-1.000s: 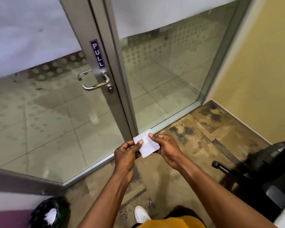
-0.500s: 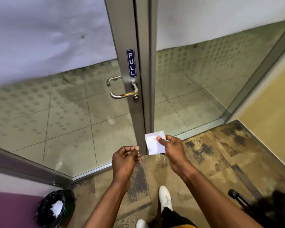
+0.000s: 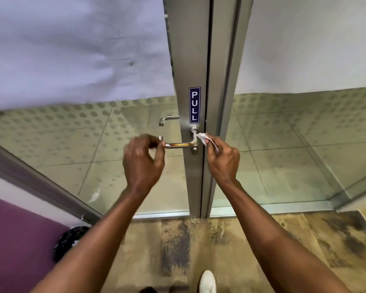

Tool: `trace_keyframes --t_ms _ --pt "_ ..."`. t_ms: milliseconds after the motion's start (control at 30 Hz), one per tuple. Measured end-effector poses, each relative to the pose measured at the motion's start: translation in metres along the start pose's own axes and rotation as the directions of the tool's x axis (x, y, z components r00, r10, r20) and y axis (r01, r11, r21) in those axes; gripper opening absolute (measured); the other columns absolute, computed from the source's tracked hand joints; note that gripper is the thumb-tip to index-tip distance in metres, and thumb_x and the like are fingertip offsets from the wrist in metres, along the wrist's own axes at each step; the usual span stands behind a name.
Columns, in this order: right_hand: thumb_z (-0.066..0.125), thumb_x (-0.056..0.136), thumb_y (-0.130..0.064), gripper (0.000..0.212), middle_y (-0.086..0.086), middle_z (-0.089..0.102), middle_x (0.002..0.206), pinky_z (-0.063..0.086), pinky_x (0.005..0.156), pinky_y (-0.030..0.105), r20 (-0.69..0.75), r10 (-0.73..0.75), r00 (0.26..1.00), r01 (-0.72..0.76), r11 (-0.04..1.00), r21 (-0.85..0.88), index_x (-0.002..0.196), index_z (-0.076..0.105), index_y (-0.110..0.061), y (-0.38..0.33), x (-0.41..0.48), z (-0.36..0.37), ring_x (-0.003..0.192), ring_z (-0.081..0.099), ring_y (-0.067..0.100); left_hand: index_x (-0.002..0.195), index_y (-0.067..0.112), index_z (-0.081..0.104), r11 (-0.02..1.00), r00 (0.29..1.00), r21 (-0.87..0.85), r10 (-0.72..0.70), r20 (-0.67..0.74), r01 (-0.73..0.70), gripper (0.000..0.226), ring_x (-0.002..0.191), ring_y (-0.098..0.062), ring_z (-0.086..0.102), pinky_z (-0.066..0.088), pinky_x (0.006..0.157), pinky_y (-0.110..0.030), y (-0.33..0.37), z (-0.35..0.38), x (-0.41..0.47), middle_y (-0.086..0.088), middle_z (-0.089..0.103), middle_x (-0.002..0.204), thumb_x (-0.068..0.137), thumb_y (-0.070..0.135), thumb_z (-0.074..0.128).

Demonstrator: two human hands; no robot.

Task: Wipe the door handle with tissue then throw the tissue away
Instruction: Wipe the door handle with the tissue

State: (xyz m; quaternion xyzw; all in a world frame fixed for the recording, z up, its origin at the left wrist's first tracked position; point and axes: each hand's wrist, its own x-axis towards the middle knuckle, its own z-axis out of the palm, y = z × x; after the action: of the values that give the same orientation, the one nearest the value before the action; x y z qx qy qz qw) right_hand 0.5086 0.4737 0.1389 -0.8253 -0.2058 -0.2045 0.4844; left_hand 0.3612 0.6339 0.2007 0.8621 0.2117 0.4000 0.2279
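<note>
Stained floor (image 3: 230, 250): black bin (image 3: 69, 242) left, white shoe (image 3: 207, 282) near.

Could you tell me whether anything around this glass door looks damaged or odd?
Yes: the patterned floor covering below the metal door frame bears dark, worn-looking blotches, and the curved steel door handle shows an orange-brown patch along its bar.

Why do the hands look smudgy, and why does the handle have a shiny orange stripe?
Head view: the left hand is blurred, probably from moving; the right hand pinching the tissue is a little sharper. The door handle is polished metal, so the orange streak is a reflection. The wide lens bends the door frame.
</note>
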Motion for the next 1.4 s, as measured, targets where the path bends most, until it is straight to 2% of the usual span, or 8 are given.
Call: trace_keyframes --t_ms 233,333,500,733,1067,1200,1300,1400 --pt "0.068 0.094 -0.004 0.033 0.009 0.082 0.117 0.064 0.080 0.039 0.162 -0.410 0.897 0.435 0.884 -0.171 0.125 0.078 -0.011 0.009 0.006 0.039 0.110 0.078 0.027 0.116 0.001 0.074 0.810 0.868 0.418 0.488 -0.090 -0.412 0.028 0.132 -0.044 0.065 0.047 0.100 -0.048 -0.013 -0.001 0.105 -0.023 0.072 0.140 0.099 0.024 0.074" --pt "0.072 0.092 -0.001 0.042 0.011 0.075 0.135 0.060 0.093 0.043 0.209 -0.408 0.889 0.446 0.875 -0.189 0.134 0.072 -0.007 0.015 -0.008 0.049 0.130 0.069 0.028 0.137 -0.002 0.065 0.767 0.839 0.474 0.535 -0.097 -0.433 0.046 0.158 -0.050 0.044 0.042 0.122 -0.053 -0.023 -0.006 0.136 -0.032 0.050 0.167 0.103 0.030 0.070" --pt "0.071 0.091 0.007 0.066 0.014 0.050 0.162 0.050 0.116 0.046 0.261 -0.315 0.912 0.368 0.911 -0.187 0.154 0.052 -0.002 0.009 -0.035 0.060 0.154 0.043 0.032 0.163 0.003 0.035 0.765 0.809 0.468 0.565 -0.161 -0.441 0.082 0.166 -0.056 0.025 0.030 0.134 -0.062 -0.048 -0.015 0.171 -0.047 0.032 0.170 0.101 0.041 0.074" --pt "0.062 0.086 0.023 0.066 0.022 0.054 0.157 0.039 0.122 0.058 0.108 -0.181 0.977 0.198 0.964 -0.176 0.148 0.055 0.005 -0.019 -0.049 0.087 0.154 0.041 0.039 0.169 -0.009 0.024 0.770 0.821 0.427 0.562 -0.104 -0.473 0.097 0.172 -0.022 -0.019 0.009 0.143 -0.055 -0.093 -0.014 0.193 -0.050 0.017 0.171 0.107 0.051 0.068" --pt "0.025 0.086 0.010 0.070 0.025 0.050 0.159 0.037 0.125 0.055 0.151 -0.145 0.978 0.186 0.933 -0.308 0.152 0.048 0.007 -0.090 -0.074 0.133 0.154 0.040 0.040 0.178 0.004 0.003 0.726 0.780 0.461 0.617 -0.106 -0.511 0.106 0.173 -0.024 -0.020 -0.003 0.143 -0.044 -0.113 -0.001 0.208 -0.023 0.000 0.186 0.107 0.061 0.058" --pt "0.031 0.085 0.007 0.065 0.027 0.059 0.149 0.045 0.120 0.051 0.224 -0.107 0.969 0.170 0.942 -0.289 0.145 0.057 0.008 -0.130 -0.070 0.144 0.147 0.052 0.038 0.175 -0.001 0.016 0.729 0.797 0.454 0.601 -0.066 -0.512 0.101 0.171 -0.021 -0.025 -0.007 0.143 -0.043 -0.109 -0.007 0.204 -0.036 0.008 0.177 0.108 0.062 0.057" --pt "0.052 0.090 0.006 0.053 0.019 0.069 0.141 0.055 0.111 0.045 0.253 0.017 0.967 0.022 0.989 -0.149 0.141 0.065 -0.001 -0.153 -0.071 0.141 0.134 0.066 0.034 0.175 -0.001 0.014 0.734 0.808 0.422 0.589 -0.006 -0.532 0.100 0.170 -0.024 -0.019 -0.008 0.143 -0.043 -0.103 -0.021 0.197 -0.038 0.012 0.178 0.109 0.061 0.058" --pt "0.058 0.104 -0.013 0.032 0.004 0.081 0.120 0.060 0.085 0.034 0.309 0.317 0.897 -0.342 0.939 0.029 0.131 0.074 -0.018 -0.167 -0.069 0.126 0.105 0.077 0.026 0.176 -0.002 0.015 0.755 0.807 0.320 0.589 0.052 -0.572 0.098 0.173 -0.035 -0.008 0.000 0.144 -0.045 -0.099 -0.037 0.188 -0.038 0.010 0.181 0.104 0.039 0.068"
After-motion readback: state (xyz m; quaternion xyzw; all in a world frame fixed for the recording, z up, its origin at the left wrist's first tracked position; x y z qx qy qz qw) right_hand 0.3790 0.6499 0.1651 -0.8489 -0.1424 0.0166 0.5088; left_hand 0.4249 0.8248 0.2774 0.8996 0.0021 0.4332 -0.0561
